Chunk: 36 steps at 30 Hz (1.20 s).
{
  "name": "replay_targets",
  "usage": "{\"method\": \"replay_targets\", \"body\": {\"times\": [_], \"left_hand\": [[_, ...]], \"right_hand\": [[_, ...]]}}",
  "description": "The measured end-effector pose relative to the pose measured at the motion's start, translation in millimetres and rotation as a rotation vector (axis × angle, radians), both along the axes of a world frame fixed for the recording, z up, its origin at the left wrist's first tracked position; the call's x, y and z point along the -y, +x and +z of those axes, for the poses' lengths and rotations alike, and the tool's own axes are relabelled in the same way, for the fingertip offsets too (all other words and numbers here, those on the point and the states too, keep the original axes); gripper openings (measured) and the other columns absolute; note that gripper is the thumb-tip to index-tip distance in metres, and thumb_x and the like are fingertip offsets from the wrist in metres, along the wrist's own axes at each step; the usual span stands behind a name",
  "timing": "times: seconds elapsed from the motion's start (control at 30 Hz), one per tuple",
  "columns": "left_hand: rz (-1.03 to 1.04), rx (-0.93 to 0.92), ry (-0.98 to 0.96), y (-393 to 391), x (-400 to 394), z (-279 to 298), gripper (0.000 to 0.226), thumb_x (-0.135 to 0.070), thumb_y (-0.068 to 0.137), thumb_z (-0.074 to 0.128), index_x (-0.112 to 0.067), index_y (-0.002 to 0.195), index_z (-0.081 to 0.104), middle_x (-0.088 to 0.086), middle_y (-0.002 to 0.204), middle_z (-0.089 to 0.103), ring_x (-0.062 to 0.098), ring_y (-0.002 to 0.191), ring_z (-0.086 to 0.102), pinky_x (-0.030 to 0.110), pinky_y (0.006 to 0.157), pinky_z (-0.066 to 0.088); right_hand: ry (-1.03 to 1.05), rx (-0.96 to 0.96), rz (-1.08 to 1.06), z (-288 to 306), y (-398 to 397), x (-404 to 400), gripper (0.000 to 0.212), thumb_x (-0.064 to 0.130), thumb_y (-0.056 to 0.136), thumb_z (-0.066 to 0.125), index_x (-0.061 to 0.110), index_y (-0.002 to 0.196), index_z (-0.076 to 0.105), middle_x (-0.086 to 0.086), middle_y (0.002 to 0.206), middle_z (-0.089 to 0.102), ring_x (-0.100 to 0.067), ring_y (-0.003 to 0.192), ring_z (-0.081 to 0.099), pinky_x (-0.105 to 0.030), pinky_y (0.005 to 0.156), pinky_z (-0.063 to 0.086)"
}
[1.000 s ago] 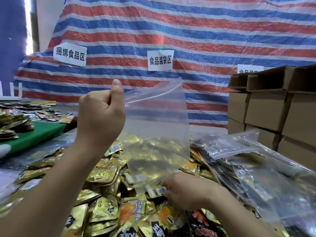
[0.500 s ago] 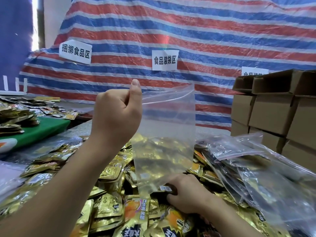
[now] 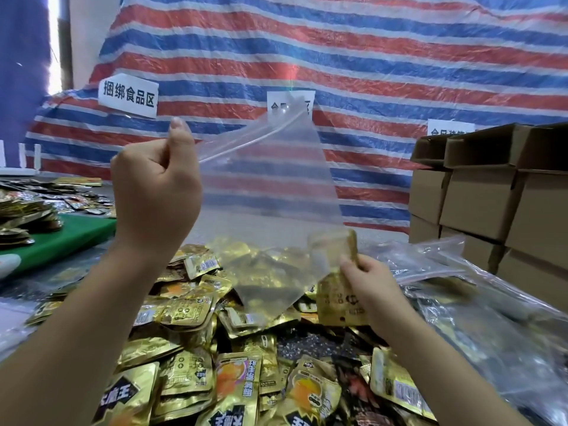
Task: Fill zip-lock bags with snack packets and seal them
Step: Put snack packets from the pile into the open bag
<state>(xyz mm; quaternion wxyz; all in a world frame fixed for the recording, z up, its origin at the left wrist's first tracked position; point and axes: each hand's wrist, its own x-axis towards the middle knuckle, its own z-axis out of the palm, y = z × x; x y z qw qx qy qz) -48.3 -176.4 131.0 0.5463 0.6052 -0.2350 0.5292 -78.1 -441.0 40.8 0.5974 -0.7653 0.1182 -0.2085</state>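
Zip-lock bag (image 3: 270, 192), clear and empty, hangs in the air above a heap of snack packets (image 3: 215, 348), held up in front of a striped tarpaulin (image 3: 338, 50). The left hand (image 3: 156, 192) is curled into a fist and pinches the bag's top left corner between thumb and fingers, just beside the zip strip. The zip edge runs from that corner upward and to the right, so the mouth faces up and the bag's long axis slopes from the upper right down toward the lower middle, where its bottom corner dangles just over the heap. Whether the mouth is parted cannot be told.

The right hand (image 3: 368, 284) is closed around a gold packet (image 3: 338, 290), gripping its right edge with thumb and fingers. The packet stands roughly upright, its top end overlapping the bag's lower right edge; it appears to be outside the bag.

By the look of it, this bag has nothing in it yet: filling and sealing are both left to do. To the right lies a loose pile of clear bags (image 3: 461, 287), some seeming to hold packets, near stacked cardboard boxes (image 3: 491, 198). On the left, more packets lie on a green surface (image 3: 61, 238).
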Motion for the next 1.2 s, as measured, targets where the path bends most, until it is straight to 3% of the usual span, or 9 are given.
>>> {"method": "replay_targets", "body": {"times": [0.1,0.17,0.3,0.4,0.5,0.63,0.8,0.93,1.2], "left_hand": [[-0.175,-0.043,0.014,-1,0,2,0.067,-0.044,0.098,0.041,0.006,0.054,0.042,0.021,0.044,0.039,0.04,0.037,0.04,0.046,0.035,0.036],[-0.294,-0.075,-0.027,-2,-1,5,0.065,-0.044,0.096,0.043,0.002,0.051,0.039,0.011,0.04,0.035,0.033,0.035,0.034,0.041,0.033,0.031],[-0.431,-0.134,-0.083,-2,-9,12,0.061,-0.037,0.098,0.046,-0.01,0.044,0.041,-0.003,0.038,0.035,0.012,0.034,0.03,0.027,0.037,0.022],[-0.369,-0.149,0.116,-6,-9,11,0.066,-0.04,0.098,0.046,0.002,0.048,0.037,0.011,0.042,0.033,0.018,0.036,0.028,0.028,0.039,0.023],[-0.416,-0.181,0.382,-14,7,3,0.066,-0.038,0.101,0.046,-0.006,0.044,0.039,0.002,0.038,0.031,0.017,0.033,0.024,0.024,0.036,0.021],[-0.506,-0.232,0.651,-20,31,-14,0.061,-0.036,0.1,0.045,-0.014,0.043,0.038,-0.01,0.036,0.03,0.008,0.03,0.023,0.015,0.038,0.028],[-0.439,-0.146,0.725,-21,42,-23,0.065,-0.044,0.1,0.042,-0.006,0.047,0.035,-0.005,0.041,0.029,0.01,0.036,0.024,0.029,0.04,0.022],[-0.385,-0.097,0.68,-22,43,-22,0.063,-0.04,0.099,0.041,-0.007,0.046,0.032,-0.007,0.041,0.026,0.007,0.036,0.022,0.019,0.041,0.019],[-0.374,-0.128,0.552,-19,43,-23,0.08,-0.06,0.094,0.021,0.003,0.048,0.036,0.012,0.041,0.032,0.026,0.039,0.03,0.037,0.042,0.023]], "right_hand": [[0.35,0.031,0.016,24,-10,-1,0.027,0.035,0.101,0.054,0.011,0.107,0.064,-0.01,0.091,0.074,-0.031,0.085,0.071,-0.046,0.064,0.054],[0.527,0.07,0.036,40,-16,1,0.03,0.038,0.101,0.051,0.012,0.11,0.062,-0.012,0.101,0.074,-0.035,0.097,0.069,-0.05,0.07,0.053],[0.816,0.247,0.04,67,-32,9,0.026,0.032,0.103,0.049,0.012,0.114,0.063,-0.011,0.099,0.075,-0.028,0.086,0.074,-0.046,0.059,0.056],[0.902,0.347,0.07,78,-40,16,0.034,0.019,0.101,0.049,0.009,0.133,0.056,-0.014,0.121,0.069,-0.03,0.104,0.071,-0.047,0.066,0.056],[0.919,0.438,0.166,85,-45,13,0.032,0.014,0.1,0.048,0.007,0.13,0.057,-0.012,0.113,0.074,-0.026,0.1,0.073,-0.043,0.065,0.059],[0.863,0.544,0.338,92,-54,3,0.032,0.015,0.096,0.049,0.012,0.126,0.06,-0.009,0.105,0.077,-0.022,0.095,0.075,-0.043,0.069,0.062],[0.831,0.625,0.539,100,-68,-10,0.048,0.017,0.087,0.055,0.007,0.134,0.058,-0.013,0.121,0.07,-0.018,0.084,0.075,-0.024,0.05,0.057],[0.299,0.728,0.43,101,-74,-14,0.029,0.012,0.082,0.061,0.006,0.11,0.066,-0.009,0.102,0.074,-0.022,0.095,0.071,-0.043,0.093,0.057],[-0.195,0.505,0.389,95,-80,-23,0.036,0.021,0.071,0.071,0.007,0.103,0.07,-0.006,0.096,0.078,-0.02,0.092,0.075,-0.026,0.078,0.058]]}}
